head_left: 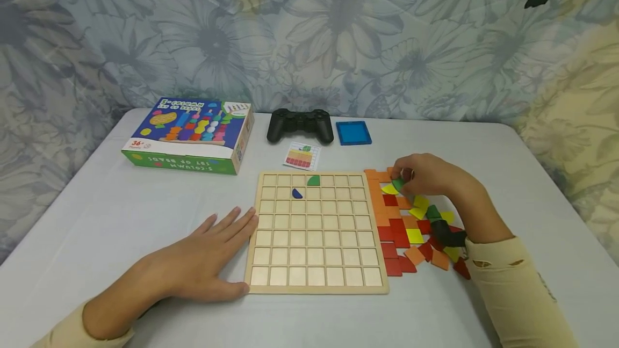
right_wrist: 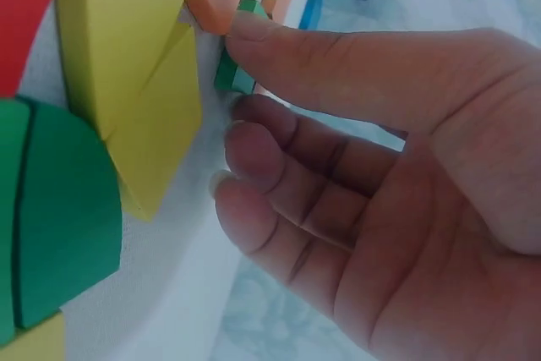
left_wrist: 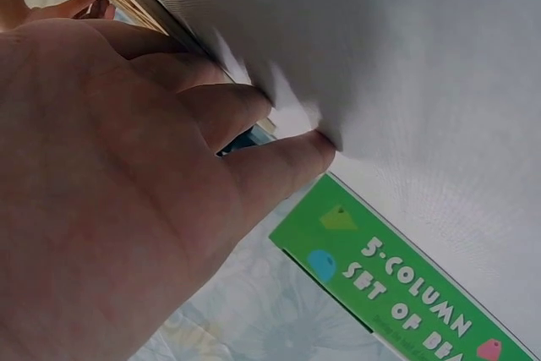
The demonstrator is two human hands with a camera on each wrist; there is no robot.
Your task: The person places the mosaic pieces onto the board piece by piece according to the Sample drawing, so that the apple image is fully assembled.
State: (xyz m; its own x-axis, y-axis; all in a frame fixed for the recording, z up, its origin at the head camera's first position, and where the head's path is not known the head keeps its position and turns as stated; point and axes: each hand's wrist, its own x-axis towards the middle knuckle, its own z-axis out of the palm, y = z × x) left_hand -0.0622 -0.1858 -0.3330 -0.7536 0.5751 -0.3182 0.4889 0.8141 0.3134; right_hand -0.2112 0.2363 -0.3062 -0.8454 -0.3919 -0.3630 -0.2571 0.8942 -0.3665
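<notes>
The left hand [head_left: 203, 265] lies flat, fingers spread, at the left edge of the board [head_left: 314, 256]. The right hand [head_left: 429, 175] pinches a green piece [head_left: 397, 183] by the tiles [head_left: 386, 233].

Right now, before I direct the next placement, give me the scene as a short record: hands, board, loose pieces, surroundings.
left hand: fingers spread, fingertips at the board's left edge
right hand: pinches a small green piece
board: wooden grid, bearing a rounded green tile and a blue piece near its far edge
loose pieces: right of the board; red, orange, yellow, green among them
beyond board: picture card, black controller, blue square
far left: box
</notes>
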